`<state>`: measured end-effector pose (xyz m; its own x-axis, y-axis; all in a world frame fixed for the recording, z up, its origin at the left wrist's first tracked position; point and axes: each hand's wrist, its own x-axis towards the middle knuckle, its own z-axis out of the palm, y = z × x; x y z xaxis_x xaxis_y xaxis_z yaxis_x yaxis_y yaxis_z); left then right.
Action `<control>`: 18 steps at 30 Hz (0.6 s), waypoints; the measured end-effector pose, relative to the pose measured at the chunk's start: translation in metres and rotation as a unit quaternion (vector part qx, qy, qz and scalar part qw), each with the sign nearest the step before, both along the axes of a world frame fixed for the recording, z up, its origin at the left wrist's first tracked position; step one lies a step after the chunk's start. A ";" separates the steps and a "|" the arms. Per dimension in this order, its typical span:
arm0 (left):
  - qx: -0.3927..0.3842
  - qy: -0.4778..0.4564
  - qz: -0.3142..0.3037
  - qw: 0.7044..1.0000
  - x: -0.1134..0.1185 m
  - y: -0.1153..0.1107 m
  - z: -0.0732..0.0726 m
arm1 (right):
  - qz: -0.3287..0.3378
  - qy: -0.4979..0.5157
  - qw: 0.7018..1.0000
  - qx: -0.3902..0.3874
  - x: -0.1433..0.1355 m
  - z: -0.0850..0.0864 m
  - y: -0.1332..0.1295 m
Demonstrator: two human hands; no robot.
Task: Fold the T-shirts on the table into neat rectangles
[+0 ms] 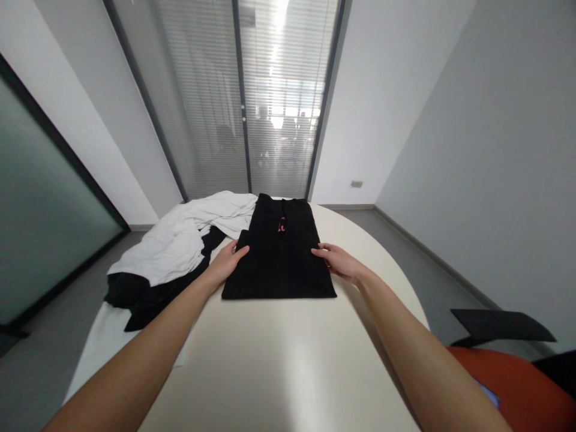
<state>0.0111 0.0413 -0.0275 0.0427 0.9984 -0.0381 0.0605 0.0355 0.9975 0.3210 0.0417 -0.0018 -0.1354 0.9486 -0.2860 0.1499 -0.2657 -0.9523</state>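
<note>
Blinds [288,60] hang behind a pale table [252,360], where a folded black garment [283,270] lies flat beside heaped white cloth [175,240]. The left hand [225,263] pinches the garment's left edge, the right hand [338,260] its right edge.

Walls [504,150], plain, white to grey. Partition [243,90], glazed, dark-framed; horizontal blinds [202,78], bright light through right pane. Frosted panel [40,192], left, black-edged. Floor [389,237], grey, with skirting [348,207]. Table [270,366], white, glossy, curved rim. Chair [517,384], right, orange-red seat, black armrest [504,324]. Small plate [356,184], low on far wall.
</note>
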 end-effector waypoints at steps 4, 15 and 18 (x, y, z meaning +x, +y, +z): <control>0.003 0.071 0.031 0.997 -0.011 0.003 -0.009 | 0.022 -0.078 0.996 0.022 0.006 -0.013 0.005; 0.123 0.065 0.022 0.990 -0.011 0.005 -0.007 | 0.006 -0.051 0.999 0.008 0.024 0.006 -0.001; 0.092 0.096 0.017 0.991 -0.012 0.008 -0.014 | 0.011 -0.128 0.992 0.005 0.025 -0.006 0.004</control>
